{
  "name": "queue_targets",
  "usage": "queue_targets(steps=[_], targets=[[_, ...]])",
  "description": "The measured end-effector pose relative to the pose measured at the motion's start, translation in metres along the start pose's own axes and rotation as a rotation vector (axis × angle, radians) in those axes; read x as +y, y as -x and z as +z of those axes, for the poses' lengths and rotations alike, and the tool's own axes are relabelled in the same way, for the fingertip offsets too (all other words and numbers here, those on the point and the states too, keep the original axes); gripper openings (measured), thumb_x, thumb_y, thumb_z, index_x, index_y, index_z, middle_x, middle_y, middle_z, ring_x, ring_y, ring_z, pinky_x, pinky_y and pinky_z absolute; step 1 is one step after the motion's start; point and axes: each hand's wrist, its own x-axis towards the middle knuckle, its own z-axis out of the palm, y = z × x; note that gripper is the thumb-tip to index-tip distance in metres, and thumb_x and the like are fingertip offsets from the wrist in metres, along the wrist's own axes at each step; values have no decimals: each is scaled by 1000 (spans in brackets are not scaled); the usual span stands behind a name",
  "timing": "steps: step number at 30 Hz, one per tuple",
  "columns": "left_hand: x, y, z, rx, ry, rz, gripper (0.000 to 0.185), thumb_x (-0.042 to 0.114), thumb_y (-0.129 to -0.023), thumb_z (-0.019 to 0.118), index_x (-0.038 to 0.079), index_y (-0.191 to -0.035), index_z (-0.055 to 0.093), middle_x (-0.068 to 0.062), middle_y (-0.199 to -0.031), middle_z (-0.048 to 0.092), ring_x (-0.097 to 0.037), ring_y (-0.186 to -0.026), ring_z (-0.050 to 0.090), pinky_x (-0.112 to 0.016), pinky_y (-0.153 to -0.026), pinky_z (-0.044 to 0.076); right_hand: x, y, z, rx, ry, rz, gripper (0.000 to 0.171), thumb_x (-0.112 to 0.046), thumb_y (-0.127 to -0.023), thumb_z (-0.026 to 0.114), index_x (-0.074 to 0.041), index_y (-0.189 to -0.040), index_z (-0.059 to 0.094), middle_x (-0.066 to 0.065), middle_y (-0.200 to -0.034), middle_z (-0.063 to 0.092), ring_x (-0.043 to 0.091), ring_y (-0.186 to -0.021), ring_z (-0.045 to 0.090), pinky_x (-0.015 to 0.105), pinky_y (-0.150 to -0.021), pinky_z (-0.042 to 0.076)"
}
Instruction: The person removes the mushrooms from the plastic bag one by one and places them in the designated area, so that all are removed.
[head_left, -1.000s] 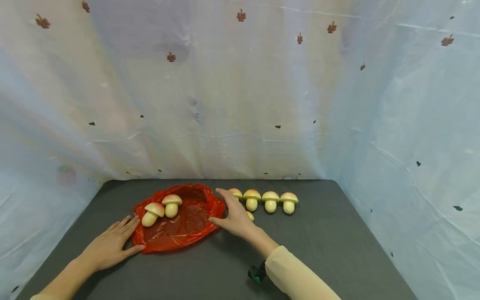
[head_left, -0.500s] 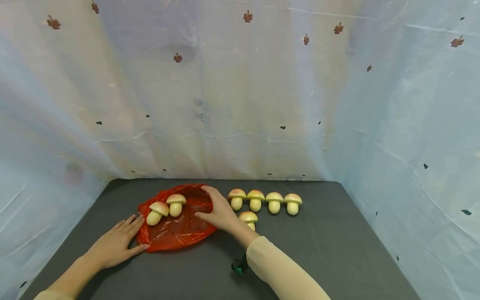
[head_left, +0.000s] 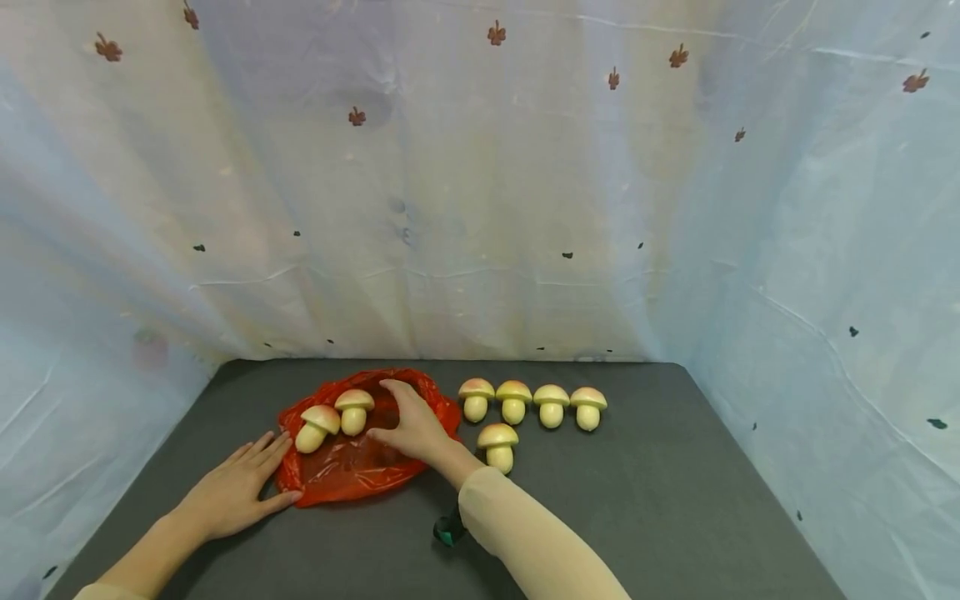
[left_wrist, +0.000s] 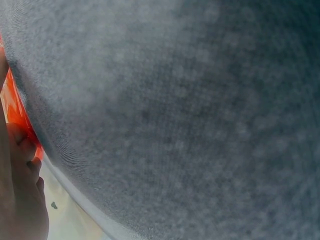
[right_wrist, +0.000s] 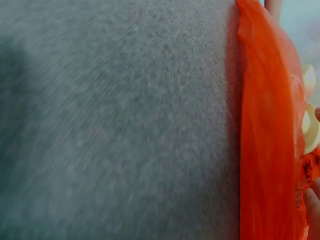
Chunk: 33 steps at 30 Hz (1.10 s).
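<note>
A red plastic bag (head_left: 352, 483) lies spread with its mouth wide and facing up. Two mushrooms with pinkish-yellow caps sit inside on the left, one tilted mushroom (head_left: 317, 428) and one upright-looking mushroom (head_left: 354, 411). At the bag's left rim rests my left hand (head_left: 236, 492), fingers straight and thumb spread. Over the bag's right part is my right hand (head_left: 414, 429), thumb and fingers apart, holding nothing and nearest the upright-looking mushroom. The left wrist view catches only part of the left hand (left_wrist: 22, 185) beside red plastic; the right wrist view shows mostly the bag's side (right_wrist: 267, 130).
Right of the bag, several more mushrooms (head_left: 513, 402) lie in a row on the dark grey tabletop (head_left: 637, 500). A single mushroom (head_left: 498, 447) lies in front of them, near the right forearm. A pale patterned curtain (head_left: 480, 208) encloses the table's back and sides.
My right hand has moved left, from the bag's right rim to over its inside, uncovering mushrooms at the right. The left hand stays at the rim. The view has shifted slightly.
</note>
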Motion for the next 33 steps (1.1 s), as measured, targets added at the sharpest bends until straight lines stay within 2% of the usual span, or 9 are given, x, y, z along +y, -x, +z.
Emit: queue_targets(steps=[13, 23, 33], targets=[[0, 2, 0, 9, -14, 4, 96, 70, -93, 62, -2, -155, 47, -23, -159, 45, -48, -147, 39, -65, -116, 33, -4, -24, 21, -29, 78, -11, 82, -34, -92, 82, -18, -160, 39, 0, -161, 42, 15, -145, 46, 30, -118, 41], [0, 2, -1, 11, -34, 9, 96, 71, -94, 61, -2, -155, 47, -22, -159, 45, -46, -147, 39, -65, -117, 33, -8, -36, 26, -67, 67, -15, 84, -31, -90, 84, -17, -159, 40, -1, -159, 44, 13, -141, 49, 29, -116, 43], [2, 1, -3, -2, -19, 3, 97, 72, -93, 60, -2, -155, 47, -22, -159, 45, -47, -147, 39, -65, -117, 32, -8, -38, 33, -83, 70, -10, 83, -30, -90, 84, -18, -159, 41, -2, -159, 44, 12, -139, 51, 29, -114, 45]])
